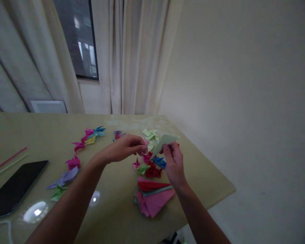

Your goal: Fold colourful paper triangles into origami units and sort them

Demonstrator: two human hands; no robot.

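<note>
My right hand (pixel 175 164) pinches a folded piece of pale green paper (pixel 162 143) between thumb and fingers, above the table. To its left, my left hand (pixel 128 148) is curled, thumb and fingertips brought together close to the paper's left edge. Whether anything small is in that pinch I cannot make out. Behind and below the paper lie folded paper pieces: a light green one (pixel 150 135), a blue one (pixel 159 162), red ones (pixel 154 170) and a green one (pixel 142 169). Nearer me is a fanned stack of coloured paper (pixel 157 200), mostly pink and red.
A line of folded paper figures (pixel 73 162) curves along the table's left part. Farther left are a black phone (pixel 17 188), a pink stick (pixel 8 160), a green stick (pixel 8 166) and a white cable (pixel 8 224). The table's right edge runs beside the wall (pixel 244 101).
</note>
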